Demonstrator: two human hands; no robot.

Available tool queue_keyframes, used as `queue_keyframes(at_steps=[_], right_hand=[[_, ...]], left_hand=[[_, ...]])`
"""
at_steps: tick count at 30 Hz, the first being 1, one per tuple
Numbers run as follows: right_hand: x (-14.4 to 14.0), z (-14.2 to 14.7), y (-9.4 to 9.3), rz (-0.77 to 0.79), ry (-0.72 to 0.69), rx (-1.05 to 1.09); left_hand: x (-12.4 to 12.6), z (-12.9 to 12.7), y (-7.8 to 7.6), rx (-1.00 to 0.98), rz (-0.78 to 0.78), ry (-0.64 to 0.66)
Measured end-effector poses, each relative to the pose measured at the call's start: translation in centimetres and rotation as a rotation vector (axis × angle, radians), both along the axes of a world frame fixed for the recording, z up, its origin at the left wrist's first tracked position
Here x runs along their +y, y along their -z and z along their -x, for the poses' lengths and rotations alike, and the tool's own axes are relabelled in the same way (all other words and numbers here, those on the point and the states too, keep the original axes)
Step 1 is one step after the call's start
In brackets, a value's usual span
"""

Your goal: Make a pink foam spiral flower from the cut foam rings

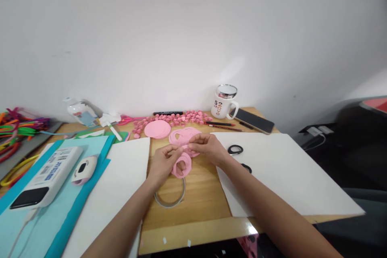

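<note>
Pinching a pink paper ring (182, 165), left hand (163, 161) and right hand (208, 146) meet.

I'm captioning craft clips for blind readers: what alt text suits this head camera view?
Two bare hands, left hand and right hand, hold a pink paper ring together above a wooden table. Around them lie white sheets, a pink paper disc, small pink rolled pieces, scissors, a mug and a phone.
</note>
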State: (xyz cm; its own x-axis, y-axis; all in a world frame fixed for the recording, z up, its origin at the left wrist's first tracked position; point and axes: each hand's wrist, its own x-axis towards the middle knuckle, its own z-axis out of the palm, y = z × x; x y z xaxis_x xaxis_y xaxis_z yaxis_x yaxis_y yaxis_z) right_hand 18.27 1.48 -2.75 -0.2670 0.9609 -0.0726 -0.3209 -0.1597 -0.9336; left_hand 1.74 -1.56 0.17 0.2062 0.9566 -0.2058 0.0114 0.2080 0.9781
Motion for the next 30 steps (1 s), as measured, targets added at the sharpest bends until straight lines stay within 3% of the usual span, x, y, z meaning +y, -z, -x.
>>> queue_keyframes(at_steps=[6,14,19,24,30], right_hand=[[-0.01,0.01,-0.05,-0.059,0.013,-0.041],[0.02,0.03,-0.2,-0.087,-0.009,-0.043],[0.04,-0.06,-0.19,-0.071,-0.025,-0.011],[-0.01,-0.08,-0.26,-0.013,0.034,0.037],[0.07,-0.06,-0.31,-0.013,0.064,0.044]], left_hand=[[-0.1,-0.01,-0.24,0.045,-0.011,-0.022],[0.28,0.15,0.15,0.04,-0.139,-0.064],[0.36,0.34,-0.01,0.12,-0.187,0.003],[0.66,0.47,0.15,0.184,-0.343,-0.051],[0.75,0.56,0.38,0.19,-0.385,-0.059]])
